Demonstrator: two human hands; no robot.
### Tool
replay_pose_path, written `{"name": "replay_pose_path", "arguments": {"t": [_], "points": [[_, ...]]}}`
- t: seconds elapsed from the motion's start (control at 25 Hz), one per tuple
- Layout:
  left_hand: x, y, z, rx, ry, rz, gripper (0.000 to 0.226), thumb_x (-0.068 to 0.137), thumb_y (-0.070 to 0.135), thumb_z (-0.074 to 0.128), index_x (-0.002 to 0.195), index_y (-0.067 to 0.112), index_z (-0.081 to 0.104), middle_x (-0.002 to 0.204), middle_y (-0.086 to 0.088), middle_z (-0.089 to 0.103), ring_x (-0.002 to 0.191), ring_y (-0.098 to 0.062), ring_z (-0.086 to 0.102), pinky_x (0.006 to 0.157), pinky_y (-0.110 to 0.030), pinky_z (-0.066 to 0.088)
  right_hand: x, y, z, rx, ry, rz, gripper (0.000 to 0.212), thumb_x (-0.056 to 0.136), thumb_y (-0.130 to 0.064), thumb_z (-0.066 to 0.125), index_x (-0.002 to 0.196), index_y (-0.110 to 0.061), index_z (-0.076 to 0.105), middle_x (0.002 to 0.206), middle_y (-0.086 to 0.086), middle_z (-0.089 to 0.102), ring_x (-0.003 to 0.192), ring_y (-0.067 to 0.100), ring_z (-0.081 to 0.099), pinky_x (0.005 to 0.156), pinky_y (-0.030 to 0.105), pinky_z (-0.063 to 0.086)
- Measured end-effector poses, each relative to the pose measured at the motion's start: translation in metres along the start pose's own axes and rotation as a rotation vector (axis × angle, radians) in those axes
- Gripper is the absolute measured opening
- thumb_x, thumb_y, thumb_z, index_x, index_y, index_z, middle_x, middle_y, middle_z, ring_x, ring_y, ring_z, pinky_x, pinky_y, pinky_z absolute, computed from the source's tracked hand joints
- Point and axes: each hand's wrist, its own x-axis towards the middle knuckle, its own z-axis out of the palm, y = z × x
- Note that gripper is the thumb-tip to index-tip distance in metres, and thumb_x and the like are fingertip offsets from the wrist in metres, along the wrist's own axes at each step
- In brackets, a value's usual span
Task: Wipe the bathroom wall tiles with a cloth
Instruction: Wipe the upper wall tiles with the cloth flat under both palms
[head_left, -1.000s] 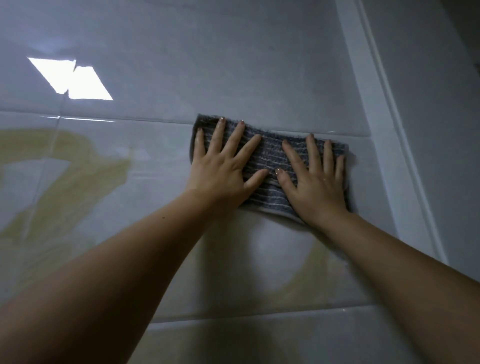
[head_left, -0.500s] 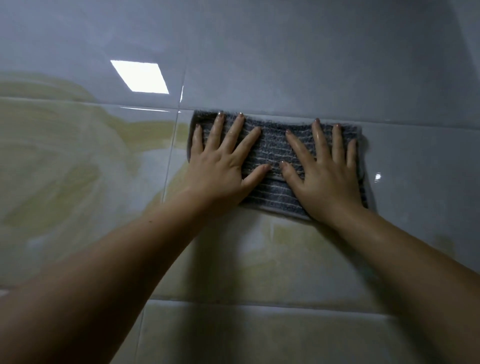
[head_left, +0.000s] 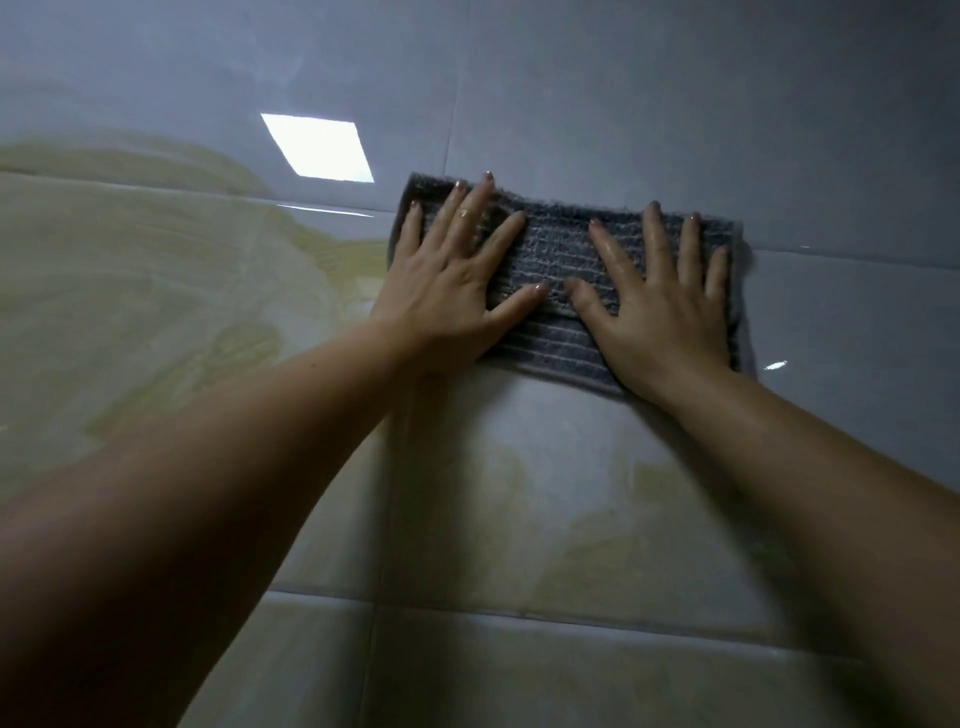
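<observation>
A grey ribbed cloth (head_left: 558, 265), folded into a long strip, lies flat against the glossy wall tiles (head_left: 649, 104). My left hand (head_left: 452, 275) presses its left half with fingers spread and straight. My right hand (head_left: 660, 306) presses the right half the same way, thumbs almost meeting in the middle. The cloth straddles a horizontal grout line. Yellowish smears (head_left: 156, 270) cover the tiles to the left of and below the cloth.
A bright rectangular light reflection (head_left: 319, 153) shines on the tile just up and left of the cloth. A vertical grout line (head_left: 452, 88) runs above the cloth. Pale grey tiles stretch to the right and above.
Both hands have slid the cloth leftward along the wall, away from the corner trim seen a second ago. The hands stay flat on the cloth.
</observation>
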Motion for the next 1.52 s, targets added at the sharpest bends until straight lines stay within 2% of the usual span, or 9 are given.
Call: {"name": "replay_pose_path", "arguments": {"t": [0.2, 0.32, 0.4, 0.6, 0.76, 0.96, 1.2, 1.36, 1.52], "points": [[-0.057, 0.012, 0.01, 0.01, 0.022, -0.021, 0.082, 0.089, 0.077, 0.015, 0.158, 0.033, 0.006, 0.166, -0.004, -0.003, 0.153, -0.022, -0.009, 0.123, -0.049, -0.004, -0.051, 0.002, 0.006, -0.009, 0.02, -0.092, 0.067, 0.089, -0.071, 0.016, 0.151, -0.046, 0.013, 0.164, 0.003, -0.001, 0.15, 0.03, -0.008, 0.118, 0.054, -0.008], [-0.029, 0.008, 0.003, -0.008, 0.002, -0.057, 0.082, 0.088, 0.078, 0.015, 0.157, 0.035, 0.005, 0.167, -0.003, -0.003, 0.153, -0.023, -0.009, 0.123, -0.047, -0.005, -0.027, -0.002, 0.004, 0.017, 0.091, -0.035, 0.064, 0.089, -0.067, 0.021, 0.147, -0.044, 0.03, 0.156, 0.008, 0.018, 0.146, 0.032, 0.009, 0.118, 0.057, 0.0], [-0.004, 0.003, -0.003, 0.006, -0.016, -0.069, 0.082, 0.087, 0.078, 0.015, 0.157, 0.036, 0.005, 0.167, -0.003, -0.002, 0.153, -0.024, -0.008, 0.123, -0.047, -0.005, -0.003, -0.006, -0.003, 0.037, 0.092, 0.009, 0.06, 0.091, -0.063, 0.024, 0.147, -0.043, 0.032, 0.151, 0.008, 0.024, 0.143, 0.032, 0.013, 0.117, 0.059, 0.002], [-0.039, 0.007, 0.006, 0.023, 0.01, -0.05, 0.08, 0.088, 0.077, 0.012, 0.157, 0.036, 0.007, 0.167, -0.002, -0.001, 0.153, -0.024, -0.006, 0.123, -0.047, -0.003, -0.033, -0.016, 0.009, 0.078, 0.048, -0.05, 0.051, 0.102, -0.051, 0.024, 0.151, -0.04, 0.023, 0.163, 0.004, 0.008, 0.149, 0.034, -0.005, 0.115, 0.059, -0.009], [-0.084, 0.018, 0.009, 0.009, -0.009, -0.051, 0.078, 0.091, 0.075, 0.013, 0.157, 0.035, 0.006, 0.166, -0.003, -0.002, 0.153, -0.024, -0.008, 0.123, -0.048, -0.004, -0.084, -0.026, 0.019, 0.054, 0.111, -0.103, 0.056, 0.097, -0.047, 0.023, 0.151, -0.031, 0.03, 0.162, 0.01, 0.017, 0.149, 0.039, 0.005, 0.116, 0.063, 0.001], [-0.14, 0.039, 0.019, 0.052, -0.008, -0.103, 0.079, 0.092, 0.073, 0.015, 0.158, 0.031, 0.013, 0.166, -0.007, 0.006, 0.153, -0.029, -0.001, 0.123, -0.049, -0.001, -0.128, -0.014, 0.023, 0.0, 0.041, -0.193, 0.06, 0.094, -0.056, 0.026, 0.15, -0.036, 0.028, 0.163, 0.008, 0.014, 0.149, 0.037, 0.003, 0.117, 0.063, 0.002], [-0.048, 0.045, 0.01, 0.009, -0.046, -0.16, 0.08, 0.089, 0.075, 0.013, 0.157, 0.034, 0.002, 0.166, -0.005, -0.003, 0.152, -0.027, -0.01, 0.123, -0.048, -0.007, -0.051, 0.01, 0.004, 0.006, -0.045, 0.014, 0.064, 0.093, -0.068, 0.013, 0.152, -0.046, 0.007, 0.164, 0.002, -0.004, 0.149, 0.032, -0.012, 0.116, 0.06, -0.009], [-0.09, 0.052, 0.019, 0.008, -0.021, -0.116, 0.076, 0.092, 0.073, 0.015, 0.157, 0.035, 0.007, 0.167, -0.003, 0.002, 0.153, -0.025, -0.005, 0.123, -0.048, -0.002, -0.09, 0.006, 0.014, 0.02, 0.021, -0.03, 0.065, 0.092, -0.067, 0.017, 0.152, -0.042, 0.013, 0.164, 0.004, 0.001, 0.15, 0.034, -0.007, 0.116, 0.061, -0.007], [-0.144, 0.069, 0.023, 0.005, -0.011, -0.088, 0.074, 0.094, 0.07, 0.018, 0.157, 0.033, 0.013, 0.166, -0.006, 0.008, 0.153, -0.028, 0.001, 0.123, -0.052, 0.002, -0.151, 0.0, 0.022, 0.015, 0.05, -0.121, 0.061, 0.094, -0.059, 0.028, 0.151, -0.036, 0.028, 0.163, 0.009, 0.014, 0.149, 0.038, 0.005, 0.116, 0.064, 0.003]]}}
